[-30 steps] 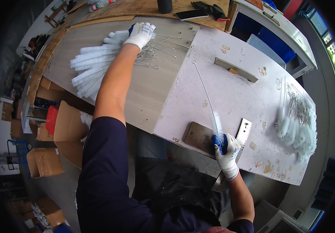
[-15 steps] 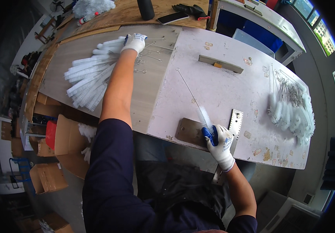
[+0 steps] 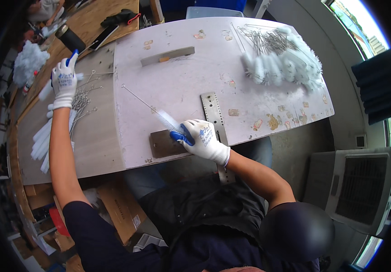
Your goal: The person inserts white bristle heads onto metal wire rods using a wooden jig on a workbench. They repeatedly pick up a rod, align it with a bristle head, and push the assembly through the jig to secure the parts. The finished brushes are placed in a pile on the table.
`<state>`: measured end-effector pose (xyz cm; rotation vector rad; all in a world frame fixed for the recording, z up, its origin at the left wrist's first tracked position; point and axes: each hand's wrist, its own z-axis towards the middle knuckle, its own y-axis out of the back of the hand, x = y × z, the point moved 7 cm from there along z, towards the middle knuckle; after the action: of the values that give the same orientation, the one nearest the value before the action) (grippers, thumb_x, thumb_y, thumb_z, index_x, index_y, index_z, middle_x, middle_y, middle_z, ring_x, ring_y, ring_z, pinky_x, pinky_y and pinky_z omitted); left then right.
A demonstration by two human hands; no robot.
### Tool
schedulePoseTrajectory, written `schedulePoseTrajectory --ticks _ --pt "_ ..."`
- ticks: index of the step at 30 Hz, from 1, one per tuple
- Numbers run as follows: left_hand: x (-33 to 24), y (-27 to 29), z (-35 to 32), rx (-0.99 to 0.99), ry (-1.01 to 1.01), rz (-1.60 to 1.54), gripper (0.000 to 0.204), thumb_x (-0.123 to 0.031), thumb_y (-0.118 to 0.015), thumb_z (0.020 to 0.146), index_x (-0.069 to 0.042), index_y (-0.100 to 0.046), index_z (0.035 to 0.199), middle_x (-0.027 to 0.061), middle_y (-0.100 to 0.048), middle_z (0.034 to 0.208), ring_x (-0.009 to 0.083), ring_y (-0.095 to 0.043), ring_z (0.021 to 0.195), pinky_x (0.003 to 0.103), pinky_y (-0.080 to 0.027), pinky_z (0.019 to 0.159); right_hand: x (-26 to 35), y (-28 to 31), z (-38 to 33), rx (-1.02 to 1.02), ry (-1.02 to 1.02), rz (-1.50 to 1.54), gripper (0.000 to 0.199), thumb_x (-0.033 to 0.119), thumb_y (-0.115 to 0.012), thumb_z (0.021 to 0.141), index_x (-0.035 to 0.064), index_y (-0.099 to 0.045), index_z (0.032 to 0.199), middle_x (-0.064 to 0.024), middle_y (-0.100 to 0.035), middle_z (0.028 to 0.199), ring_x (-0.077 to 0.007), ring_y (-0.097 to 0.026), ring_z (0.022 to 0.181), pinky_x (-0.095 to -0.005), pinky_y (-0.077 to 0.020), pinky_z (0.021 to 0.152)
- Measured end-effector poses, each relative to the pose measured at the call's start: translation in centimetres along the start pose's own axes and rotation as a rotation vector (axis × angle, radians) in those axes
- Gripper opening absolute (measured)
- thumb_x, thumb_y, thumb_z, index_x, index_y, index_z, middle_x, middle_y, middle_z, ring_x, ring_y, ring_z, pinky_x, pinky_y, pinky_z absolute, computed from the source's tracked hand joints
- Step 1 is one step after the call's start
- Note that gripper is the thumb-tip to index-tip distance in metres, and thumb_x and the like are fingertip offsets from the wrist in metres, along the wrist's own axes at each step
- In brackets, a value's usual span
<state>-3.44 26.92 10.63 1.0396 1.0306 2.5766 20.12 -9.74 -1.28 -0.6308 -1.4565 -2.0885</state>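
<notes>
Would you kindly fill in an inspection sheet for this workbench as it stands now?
Surface: pale, stained bench, with a grey board at its left.
Job's things: right hand holds a wire-stemmed brush over a metal plate; left hand rests on loose wire stems.
Clutter: steel ruler, metal bar, brush pile far right, white brushes at left.
Grippers: both hands in white gloves with blue palms.
Cables: nothing seen.
Surroundings: cardboard boxes below, grilled unit right.
</notes>
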Motion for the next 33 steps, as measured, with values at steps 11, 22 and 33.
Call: schedulePoseTrajectory --ticks 11,22,33 --pt "-17.5 15.5 -15.7 0.108 0.039 -0.67 0.044 -0.013 -0.068 0.087 -0.014 -0.065 0.131 0.0112 -0.068 0.091 0.033 -0.067 0.073 0.044 -0.055 0.072 -9.2 11.8 -0.7 -0.292 -0.414 0.863 0.025 0.02 -0.062 0.1 -0.002 -0.065 0.112 -0.0069 -0.071 0.089 -0.0104 -0.065 0.071 -0.0247 -0.0511 0.057" --pt "-17.9 17.5 -16.0 0.024 0.179 -0.818 0.036 -0.013 -0.068 0.09 -0.014 -0.069 0.126 0.0111 -0.072 0.094 0.0336 -0.069 0.079 0.044 -0.054 0.074 -17.9 14.6 -7.0 -0.273 -0.984 1.113 0.057 0.058 -0.06 0.097 0.0018 -0.067 0.096 -0.0047 -0.06 0.069 -0.0148 -0.054 0.053 -0.03 -0.0418 0.049" --pt "-18.7 19.3 -9.5 0.2 0.78 -1.994 0.029 -0.003 -0.052 0.1 0.001 -0.069 0.124 0.003 -0.066 0.081 0.0035 -0.049 0.057 0.02 -0.04 0.051 -0.1 6.9 -0.7 0.225 -0.338 0.567 0.029 0.027 -0.065 0.099 0.0006 -0.07 0.11 -0.0061 -0.072 0.089 -0.0107 -0.063 0.077 -0.0281 -0.0509 0.07"
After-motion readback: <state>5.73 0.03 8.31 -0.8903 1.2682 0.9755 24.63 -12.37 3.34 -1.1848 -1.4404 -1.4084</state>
